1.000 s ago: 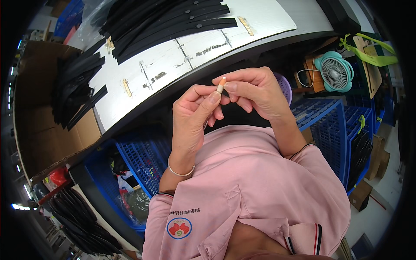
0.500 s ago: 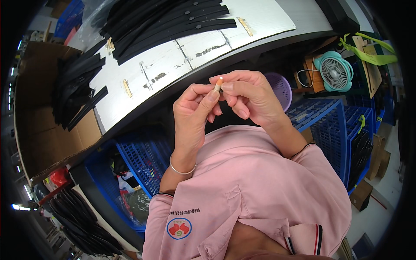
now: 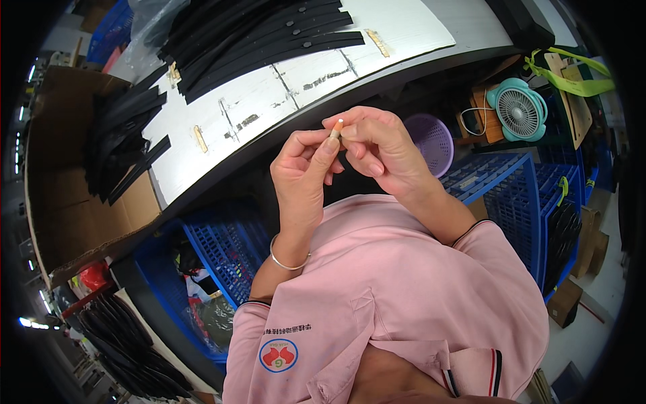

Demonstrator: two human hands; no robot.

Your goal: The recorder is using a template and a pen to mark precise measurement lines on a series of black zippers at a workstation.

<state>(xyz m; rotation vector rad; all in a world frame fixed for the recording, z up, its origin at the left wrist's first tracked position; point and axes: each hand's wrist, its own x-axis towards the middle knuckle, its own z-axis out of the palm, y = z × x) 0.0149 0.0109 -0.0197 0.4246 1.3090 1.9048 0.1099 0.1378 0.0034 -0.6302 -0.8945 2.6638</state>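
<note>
Stub: a small, slender, rod-shaped stub, orange with a white tip and a paler lower part [image 3: 338,126]; material not certain; held in the air between both hands.
Long axis: steeply tilted, white tip uppermost and leaning slightly toward the right; lower end hidden behind the left thumb.
Left hand: the bare left hand [image 3: 299,172] lies below and to the left of the stub; thumb and index finger pinch its lower part.
Right hand: the bare right hand [image 3: 390,145] lies to the right; its thumb meets the stub's right side and its index finger arches behind, the two appearing to pinch the stub above the left thumb.
Nearer hand: neither; both sets of fingertips are at the stub, left grip lower, right grip higher.
Free end: the white tip, projecting above both thumbs.
Beyond the hands: a flat white board with dark marks [image 3: 178,161], bearing long, flat black strips [image 3: 249,47]; the hands are in front of its near edge, apart from the strips.
Beside the right hand: a round, perforated purple plastic basket [image 3: 441,151], lower down.
Behind the hands: a pink short-sleeved shirt [image 3: 431,283], worn by the person.
</note>
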